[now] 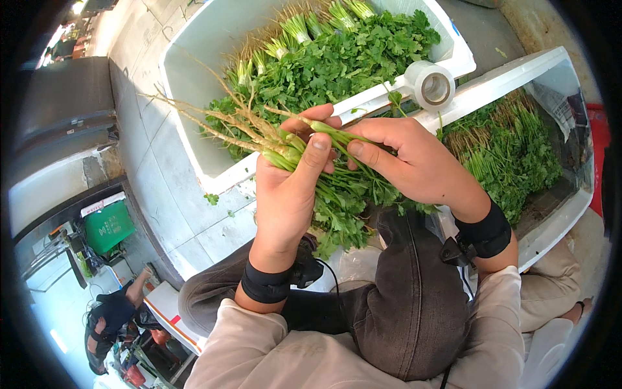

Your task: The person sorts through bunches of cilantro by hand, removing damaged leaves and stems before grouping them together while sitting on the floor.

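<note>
My left hand (296, 175) is closed around a bunch of leafy green herbs (342, 209), gripping it near the pale roots (252, 124), which point to the upper left. Between the thumb and fingers of my right hand (403, 158) are the stems of a thin rooted sprig (325, 127), lying against the bunch. The leaves hang down over my lap. Just beyond my right hand, a roll of clear tape (430, 86) rests on the rims of the foam boxes.
Tied rooted bunches (320, 63) fill part of a white foam box (177, 121) ahead. A second foam box (559, 233) at the right holds more rooted greens (505, 150). Another person's leg (549, 291) is beside it. A person (114, 311) is at the far lower left.
</note>
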`<action>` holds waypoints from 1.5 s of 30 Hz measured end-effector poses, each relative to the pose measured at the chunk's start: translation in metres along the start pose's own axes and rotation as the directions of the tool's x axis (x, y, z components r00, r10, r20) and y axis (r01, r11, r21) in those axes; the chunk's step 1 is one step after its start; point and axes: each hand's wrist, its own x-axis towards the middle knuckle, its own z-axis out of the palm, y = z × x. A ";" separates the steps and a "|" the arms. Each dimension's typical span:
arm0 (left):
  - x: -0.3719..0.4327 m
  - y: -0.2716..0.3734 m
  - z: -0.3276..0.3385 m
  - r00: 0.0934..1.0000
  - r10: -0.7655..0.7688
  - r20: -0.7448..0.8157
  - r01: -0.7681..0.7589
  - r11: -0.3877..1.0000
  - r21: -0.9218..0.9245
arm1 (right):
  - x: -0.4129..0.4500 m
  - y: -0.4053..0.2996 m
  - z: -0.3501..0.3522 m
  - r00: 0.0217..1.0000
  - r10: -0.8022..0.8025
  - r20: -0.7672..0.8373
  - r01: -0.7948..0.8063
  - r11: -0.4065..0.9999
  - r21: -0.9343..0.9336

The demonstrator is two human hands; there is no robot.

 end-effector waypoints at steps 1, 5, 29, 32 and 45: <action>0.000 -0.001 -0.001 1.000 -0.003 -0.002 0.003 1.000 -0.005 | 0.000 0.000 0.001 0.999 0.029 0.015 -0.029 0.999 0.036; 0.000 -0.005 -0.007 0.999 -0.018 0.051 0.015 0.999 0.051 | 0.001 -0.006 0.002 0.995 0.102 0.013 -0.103 0.988 0.117; 0.013 -0.012 -0.009 0.997 -0.032 0.064 0.060 0.858 -0.510 | 0.004 -0.002 0.004 0.980 0.175 0.096 -0.179 0.983 0.036; 0.011 -0.014 -0.007 0.999 0.033 0.033 -0.019 0.935 -0.353 | 0.002 0.004 0.007 0.990 0.017 0.142 -0.018 1.000 0.004; 0.006 -0.018 -0.005 0.986 0.057 0.155 0.008 0.922 -0.388 | 0.002 -0.003 0.011 0.992 -0.087 0.089 0.100 0.982 -0.159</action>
